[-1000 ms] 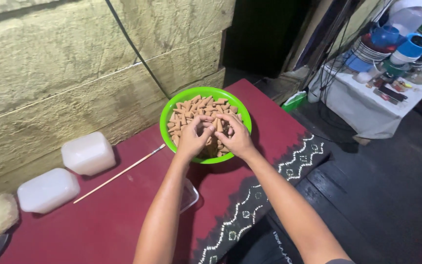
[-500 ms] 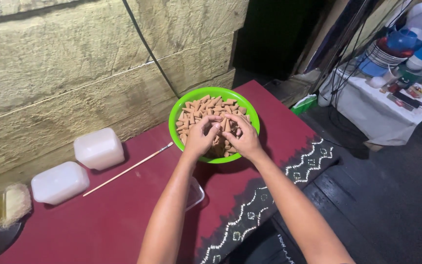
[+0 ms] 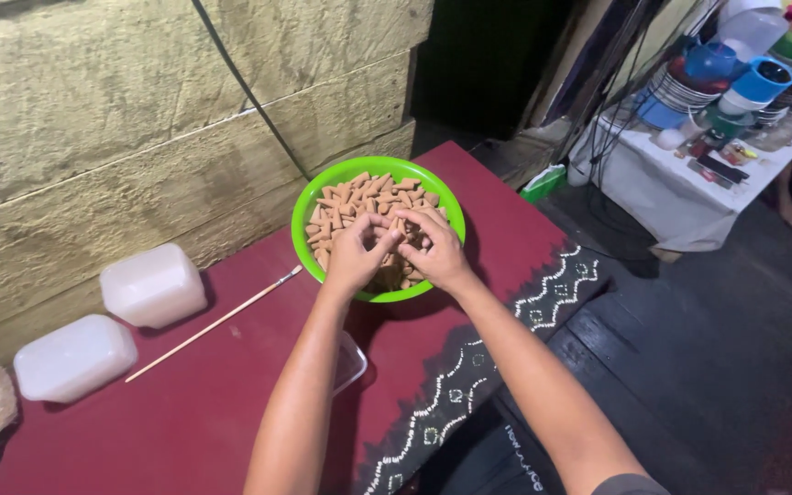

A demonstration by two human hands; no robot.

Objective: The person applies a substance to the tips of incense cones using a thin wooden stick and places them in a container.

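Two bare hands meet over a green bowl point(image 3: 309, 206) that stands on the dark red cloth point(image 3: 185, 422) of a table, close to a rough plank wall point(image 3: 139, 110). We see the bowl filled with small tan cone-shaped pieces point(image 3: 359, 192), heaped almost to the rim. The left hand point(image 3: 355, 257) has its fingers curled inward, thumb and forefinger drawn together at the tips; the right hand point(image 3: 437, 252) is bent in the same manner, and the fingertips of the two hands touch one another directly above the heap. We take both hands to be pinching at the pieces, but whether a single cone sits between the fingertips is too small for us to tell. Both forearms reach forward from the lower edge of the view and cross the near rim of the bowl.

To the left of the bowl, well apart from the hands, we note a thin wooden stick point(image 3: 217, 321) lying slantwise on the cloth. Beyond it lie two whitish translucent plastic containers point(image 3: 153, 284), one nearer the bowl and one farther left point(image 3: 75, 357). A clear shallow tray point(image 3: 352, 362) shows partly beneath the left forearm. The cloth's near edge carries a white patterned border point(image 3: 543, 298) that hangs toward the dark floor. At upper right, apart from the work, a table under a white cover point(image 3: 689, 197) bears stacked plates and blue bowls point(image 3: 735, 82).
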